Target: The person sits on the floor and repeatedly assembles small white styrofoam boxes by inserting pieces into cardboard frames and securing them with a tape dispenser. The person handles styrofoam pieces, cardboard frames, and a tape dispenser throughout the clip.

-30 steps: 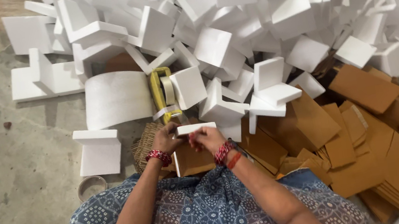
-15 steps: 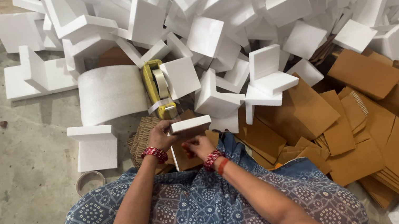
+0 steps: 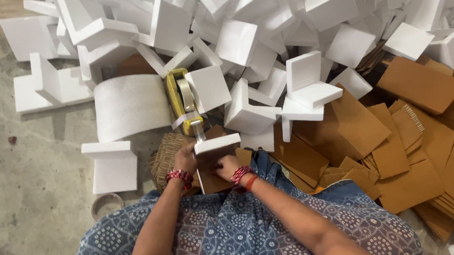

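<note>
Head view: left hand (image 3: 186, 159) and right hand (image 3: 226, 167) grasp a foam-and-cardboard piece (image 3: 217, 162); taping from the dispenser (image 3: 183, 101) seems next.

Left hand (image 3: 186, 159) and right hand (image 3: 225, 167) grip a foam-capped cardboard piece (image 3: 216, 165) below a yellow tape dispenser (image 3: 181, 101).

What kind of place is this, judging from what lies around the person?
Probably a small packing workshop, worked on the floor. A big heap of white foam corner pieces fills the top, flat brown cardboard sheets pile up at the right, and a yellow tape dispenser lies before the hands.
</note>
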